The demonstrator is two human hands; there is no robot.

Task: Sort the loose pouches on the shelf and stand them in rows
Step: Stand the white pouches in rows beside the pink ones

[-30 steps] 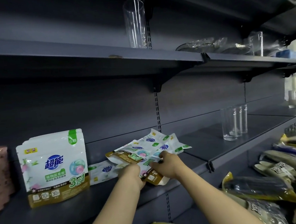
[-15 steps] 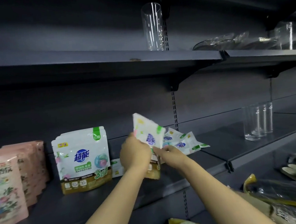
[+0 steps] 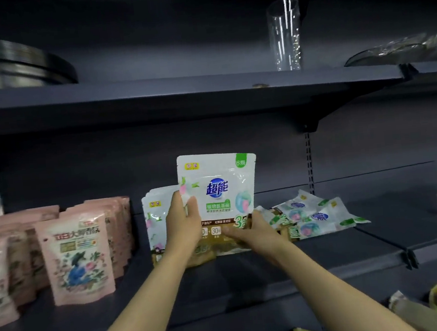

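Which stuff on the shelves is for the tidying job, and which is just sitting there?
For the job:
white pouch held upright by the left hand and right hand
standing white pouches
loose pouches lying flat
pink pouches in rows

Just sitting there:
tall glass
round tins
glass dish

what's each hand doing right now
Left hand: grips the white pouch by its left edge.
Right hand: holds the same pouch's lower right corner.
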